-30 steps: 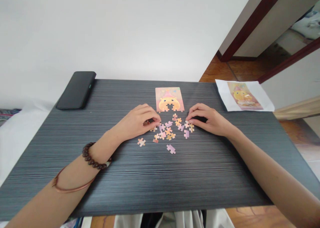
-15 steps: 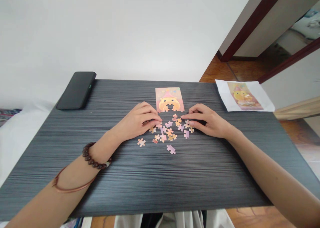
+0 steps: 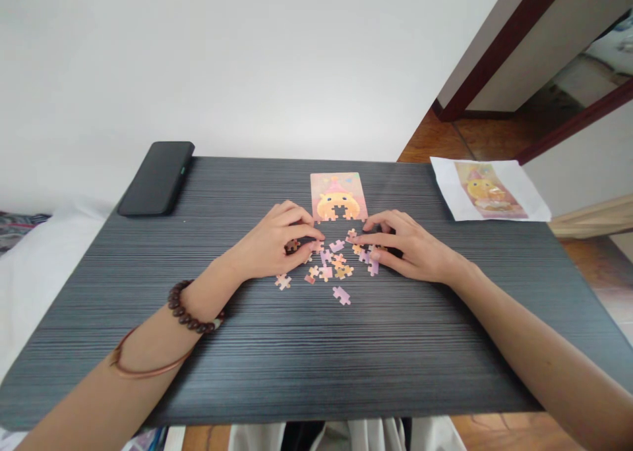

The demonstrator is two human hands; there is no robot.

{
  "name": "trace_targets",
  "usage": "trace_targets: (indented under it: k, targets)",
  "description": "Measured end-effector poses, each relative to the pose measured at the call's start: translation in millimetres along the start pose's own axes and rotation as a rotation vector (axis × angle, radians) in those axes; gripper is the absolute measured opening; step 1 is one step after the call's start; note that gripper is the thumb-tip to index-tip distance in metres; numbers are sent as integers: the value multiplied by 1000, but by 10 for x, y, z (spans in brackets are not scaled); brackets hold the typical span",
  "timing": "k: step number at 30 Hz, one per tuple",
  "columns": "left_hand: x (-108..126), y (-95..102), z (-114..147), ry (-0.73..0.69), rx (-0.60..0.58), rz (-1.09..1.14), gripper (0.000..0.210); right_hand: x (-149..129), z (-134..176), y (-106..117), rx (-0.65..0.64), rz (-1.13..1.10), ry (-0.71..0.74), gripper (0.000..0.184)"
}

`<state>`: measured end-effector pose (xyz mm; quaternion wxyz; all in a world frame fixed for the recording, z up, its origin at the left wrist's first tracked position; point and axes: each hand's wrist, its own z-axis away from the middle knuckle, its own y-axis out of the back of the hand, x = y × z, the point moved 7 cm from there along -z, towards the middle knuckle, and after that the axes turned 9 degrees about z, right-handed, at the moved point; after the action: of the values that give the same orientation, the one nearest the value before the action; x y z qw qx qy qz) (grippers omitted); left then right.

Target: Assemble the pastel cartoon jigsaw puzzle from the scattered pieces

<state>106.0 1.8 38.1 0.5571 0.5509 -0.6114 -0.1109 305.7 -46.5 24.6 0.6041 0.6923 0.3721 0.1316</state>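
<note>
A partly assembled jigsaw puzzle (image 3: 338,184) lies near the table's far edge, showing a yellow animal face in a pink hat with a notch in its lower middle. Loose puzzle pieces in pink, orange and lilac are scattered before it. My left hand (image 3: 279,240) pinches a pink puzzle piece (image 3: 318,246) between thumb and fingers at the pile's left side; other pieces are partly hidden under it. My right hand (image 3: 410,245) has its fingers apart over the pile's right side, fingertips touching several pieces. A lilac piece (image 3: 341,295) lies nearest me.
A dark table (image 3: 277,359) carries everything. A black phone-like slab (image 3: 157,178) lies at the far left. At the far right, a white paper sheet (image 3: 448,187) bears a printed picture of the animal. A white wall (image 3: 247,62) stands behind the table.
My right hand has shifted slightly toward me and to the left over the pieces, its fingers spreading more. My left hand stays at the same pink piece. The view has shifted slightly.
</note>
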Motion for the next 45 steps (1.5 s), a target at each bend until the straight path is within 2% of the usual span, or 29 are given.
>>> trace_targets:
  k: [5, 17, 21, 27, 39, 45]
  targets:
    - [1, -9, 2, 16, -3, -6, 22, 1, 5, 12, 16, -23, 10, 32]
    - [-58, -17, -10, 54, -19, 71, 13, 4, 3, -9, 10, -4, 11, 33]
    - [-109, 5, -15, 112, 8, 110, 8, 7, 0, -6, 20, -2, 6, 33]
    - [-223, 28, -4, 240, 66, 84, 14, 10, -6, -8, 18, -2, 4, 33]
    - [-255, 11, 11, 166, 60, 47, 35, 19, -4, -8, 17, -16, -10, 35]
    - [-174, 6, -19, 103, 77, 52, 21, 20, -7, -3, 25, -19, -11, 35]
